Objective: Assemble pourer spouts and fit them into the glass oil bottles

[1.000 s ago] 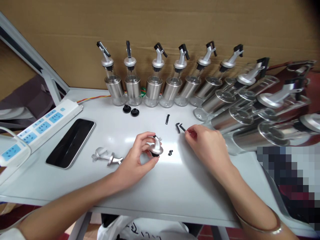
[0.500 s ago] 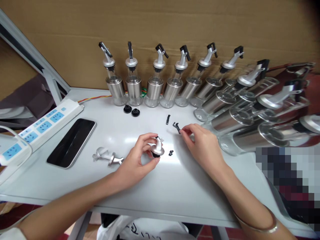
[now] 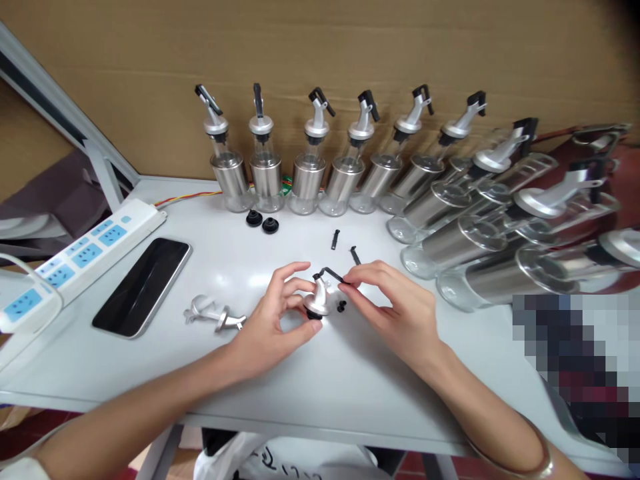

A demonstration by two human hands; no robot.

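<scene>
My left hand (image 3: 273,320) pinches a silver pourer spout (image 3: 317,300) with a black stopper under it, just above the white table (image 3: 310,380). My right hand (image 3: 395,307) pinches a small black lever piece (image 3: 331,273) and holds its end against the top of the spout. A tiny black ring piece (image 3: 341,306) lies beside the spout. Two more black lever pieces (image 3: 335,239) (image 3: 355,255) lie just behind my hands.
A row of glass-and-steel oil bottles (image 3: 307,173) with pourers stands along the cardboard wall and curves round on the right. Two black stoppers (image 3: 262,221), loose silver spouts (image 3: 215,313), a black phone (image 3: 143,283) and a power strip (image 3: 75,257) lie to the left.
My right hand picked a black lever piece from the table behind and carried it left to the top of the spout held in my left hand.
</scene>
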